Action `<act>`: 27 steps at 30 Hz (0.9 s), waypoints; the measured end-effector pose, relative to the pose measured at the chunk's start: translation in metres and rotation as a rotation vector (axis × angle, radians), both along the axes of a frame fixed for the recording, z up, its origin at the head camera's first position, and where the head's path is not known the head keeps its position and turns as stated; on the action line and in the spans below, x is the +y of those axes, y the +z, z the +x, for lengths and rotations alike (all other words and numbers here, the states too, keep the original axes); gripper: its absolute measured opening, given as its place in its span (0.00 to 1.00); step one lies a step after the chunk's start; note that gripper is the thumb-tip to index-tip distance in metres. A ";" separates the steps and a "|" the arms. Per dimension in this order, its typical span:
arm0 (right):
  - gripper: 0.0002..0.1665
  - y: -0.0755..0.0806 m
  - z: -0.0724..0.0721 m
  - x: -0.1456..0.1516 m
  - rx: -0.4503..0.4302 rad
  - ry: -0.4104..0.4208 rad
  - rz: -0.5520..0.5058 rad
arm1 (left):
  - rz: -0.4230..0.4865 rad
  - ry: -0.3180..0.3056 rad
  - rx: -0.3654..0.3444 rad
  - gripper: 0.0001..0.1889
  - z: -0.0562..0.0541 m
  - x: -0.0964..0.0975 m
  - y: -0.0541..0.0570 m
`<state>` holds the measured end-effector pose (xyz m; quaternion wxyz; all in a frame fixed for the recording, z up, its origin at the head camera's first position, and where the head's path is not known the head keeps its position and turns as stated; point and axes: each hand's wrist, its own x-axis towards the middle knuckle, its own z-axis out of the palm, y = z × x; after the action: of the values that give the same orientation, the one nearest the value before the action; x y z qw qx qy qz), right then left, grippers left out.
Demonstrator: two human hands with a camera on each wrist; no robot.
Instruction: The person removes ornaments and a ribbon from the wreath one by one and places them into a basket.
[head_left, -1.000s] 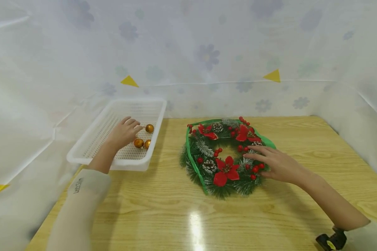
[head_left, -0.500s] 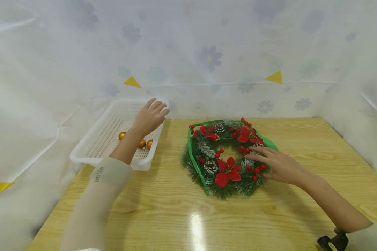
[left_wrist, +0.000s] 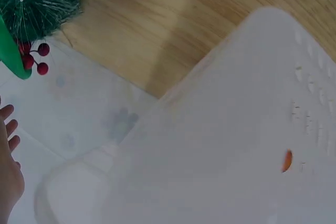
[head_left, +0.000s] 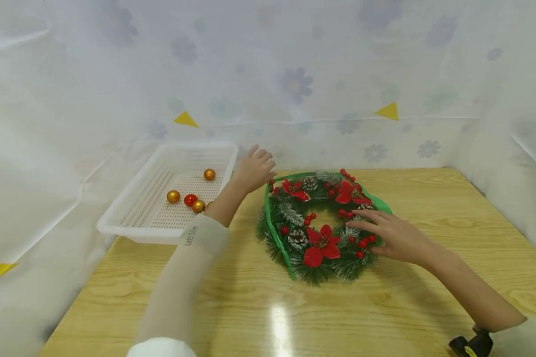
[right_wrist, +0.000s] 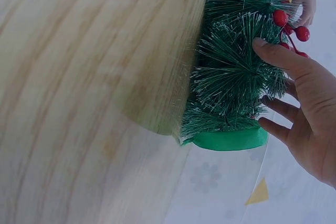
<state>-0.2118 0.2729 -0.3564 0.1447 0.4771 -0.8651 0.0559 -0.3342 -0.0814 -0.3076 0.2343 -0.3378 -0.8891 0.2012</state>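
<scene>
A green wreath (head_left: pixel 314 272) with red flowers, berries, pinecones and a green ribbon lies on the wooden table. My right hand (head_left: pixel 395 234) rests at the wreath's right side. In the right wrist view, the thumb (right_wrist: pixel 268 48) lies against the pine needles and the fingers are near the ribbon. My left hand (head_left: pixel 253 171) is in the air between the wreath and a white plastic basket (head_left: pixel 136 233), its fingers loosely bent with nothing visible in them. Several gold balls (head_left: pixel 173 196) and a red ball (head_left: pixel 190 200) lie in the basket; my left forearm partly covers one.
The wooden table (head_left: pixel 232 307) ends at a white flower-patterned sheet (head_left: pixel 295 74) behind and at both sides. Yellow triangles (head_left: pixel 387 111) are stuck on the sheet. A black device (head_left: pixel 471 343) is strapped at my right wrist.
My left hand has come out from over the basket and moved right toward the wreath, uncovering the balls. My right hand has stayed at the wreath.
</scene>
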 end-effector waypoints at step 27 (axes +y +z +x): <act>0.47 -0.002 0.001 -0.002 -0.002 -0.002 -0.014 | 0.538 0.094 0.136 0.08 0.003 0.035 -0.043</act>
<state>-0.2108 0.2710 -0.3585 0.1473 0.4751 -0.8653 0.0620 -0.3317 -0.0468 -0.3502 0.3651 -0.2073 -0.9076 -0.0092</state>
